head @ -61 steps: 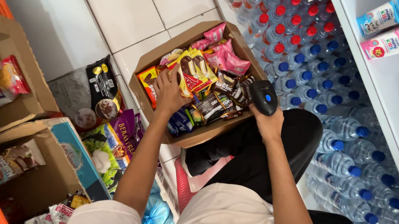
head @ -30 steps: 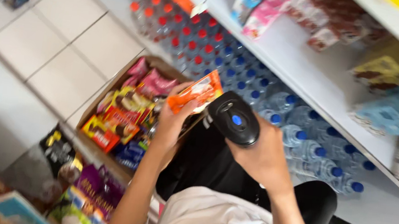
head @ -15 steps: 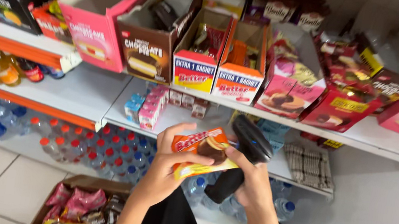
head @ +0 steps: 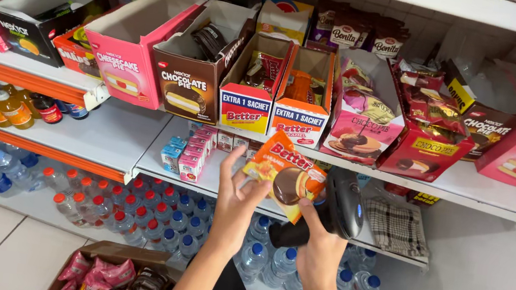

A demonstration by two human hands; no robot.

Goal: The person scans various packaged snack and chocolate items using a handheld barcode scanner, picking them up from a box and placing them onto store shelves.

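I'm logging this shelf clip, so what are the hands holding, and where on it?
Left hand pinches the orange snack packet by its lower left edge; right hand grips the black scanner by its handle, thumb touching the packet.

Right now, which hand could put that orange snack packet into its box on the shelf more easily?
Probably the left hand. It holds the orange snack packet, just below the matching orange box. The right hand is full, gripping the black scanner.

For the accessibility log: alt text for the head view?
Left hand holds an orange snack packet beside a black handheld scanner in the right hand, before shop shelves of snack boxes; water bottles below.
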